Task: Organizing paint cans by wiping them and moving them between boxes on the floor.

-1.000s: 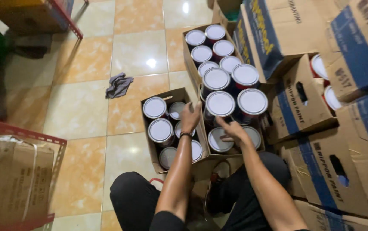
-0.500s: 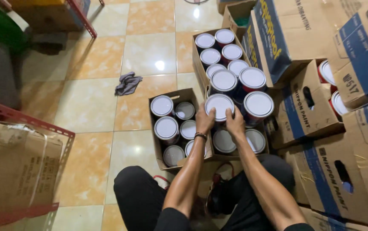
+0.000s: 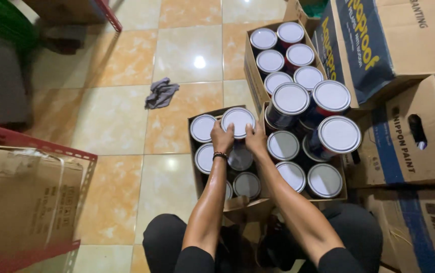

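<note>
Both my hands grip one paint can with a white lid (image 3: 238, 120) over the far corner of an open cardboard box (image 3: 193, 174) on the floor. My left hand (image 3: 222, 137) clasps its left side and my right hand (image 3: 256, 138) its right side. The box holds several other white-lidded cans, such as one (image 3: 202, 127) just left of the held can. A dark bead bracelet is on my left wrist. To the right, a second open box (image 3: 342, 183) holds more cans, with three cans (image 3: 330, 96) stacked on top.
A third open box of cans (image 3: 252, 76) lies farther back. Closed and open cartons (image 3: 404, 136) crowd the right side. A grey rag (image 3: 161, 92) lies on the tiled floor. A red metal shelf with a carton (image 3: 23, 197) stands at left.
My hands took a can from the stack in the right box and carried it left, over the left box's far corner. The camera also moved closer.
</note>
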